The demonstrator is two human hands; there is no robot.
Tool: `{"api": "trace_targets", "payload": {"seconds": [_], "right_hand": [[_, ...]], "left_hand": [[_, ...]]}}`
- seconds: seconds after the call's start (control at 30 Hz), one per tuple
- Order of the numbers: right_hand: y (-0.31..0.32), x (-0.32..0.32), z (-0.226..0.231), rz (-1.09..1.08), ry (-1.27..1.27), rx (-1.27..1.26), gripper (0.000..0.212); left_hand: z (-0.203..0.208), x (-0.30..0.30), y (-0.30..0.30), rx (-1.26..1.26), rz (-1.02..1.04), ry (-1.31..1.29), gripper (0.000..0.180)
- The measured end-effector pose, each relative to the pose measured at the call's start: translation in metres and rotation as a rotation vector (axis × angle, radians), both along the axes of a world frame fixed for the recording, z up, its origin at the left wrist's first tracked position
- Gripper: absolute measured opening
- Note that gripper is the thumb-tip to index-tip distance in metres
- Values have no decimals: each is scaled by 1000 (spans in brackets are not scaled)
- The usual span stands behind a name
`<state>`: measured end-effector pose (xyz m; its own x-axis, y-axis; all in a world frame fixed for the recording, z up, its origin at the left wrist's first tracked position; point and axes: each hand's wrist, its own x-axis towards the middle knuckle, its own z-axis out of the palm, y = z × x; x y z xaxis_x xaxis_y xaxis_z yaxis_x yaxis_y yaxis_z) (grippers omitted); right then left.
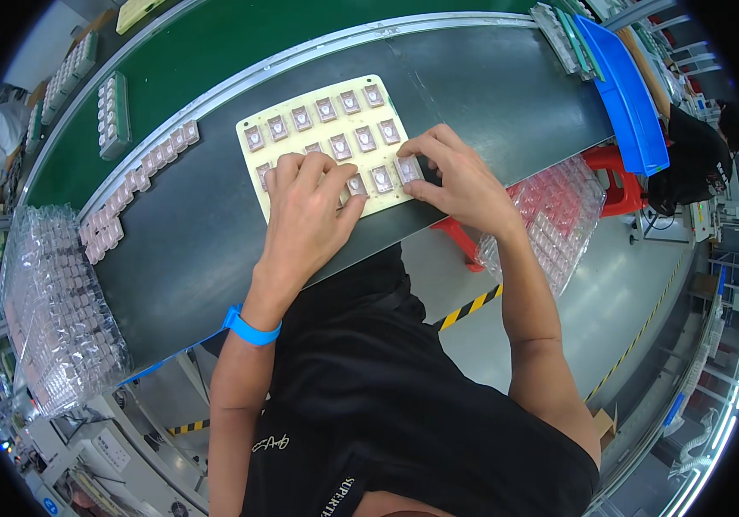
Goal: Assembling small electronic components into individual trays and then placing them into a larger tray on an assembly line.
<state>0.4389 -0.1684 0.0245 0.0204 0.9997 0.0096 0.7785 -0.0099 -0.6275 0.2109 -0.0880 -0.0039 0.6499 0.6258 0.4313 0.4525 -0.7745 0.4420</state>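
Observation:
A cream-coloured tray (328,91) with rows of small clear square parts lies on the dark workbench (180,250). My left hand (307,211) rests palm down over the tray's near left rows, fingers spread and pressing on the parts. My right hand (454,177) is at the tray's near right corner, its fingertips pinching one small clear part (407,169) in the last row. A blue wristband (251,327) is on my left wrist.
A strip of small clear parts (133,185) lies along the bench's far left. Stacked clear blister trays (55,302) stand at the left, more clear trays with pink parts (555,215) at the right over a red stool. A green conveyor belt (214,52) runs behind; a blue bin (624,90) is far right.

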Motion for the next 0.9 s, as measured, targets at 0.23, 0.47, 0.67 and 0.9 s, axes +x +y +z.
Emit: {"api": "trace_targets", "payload": {"seconds": [0.23,0.47,0.67,0.9], "right_hand": [[5,5,4,-36,105,-115,42],[4,1,5,-47,43,-130,46],[0,-2,1,-105,95,-150,51],[-10,-10,-10,-225,334,-139,67]], "left_hand": [[7,-1,0,68,-32,82,27],[-1,-2,-1,127,-17,110,31],[8,-22,-2,93,28,-59,32],[-3,-78,1,-322,314,-269,33]]}}
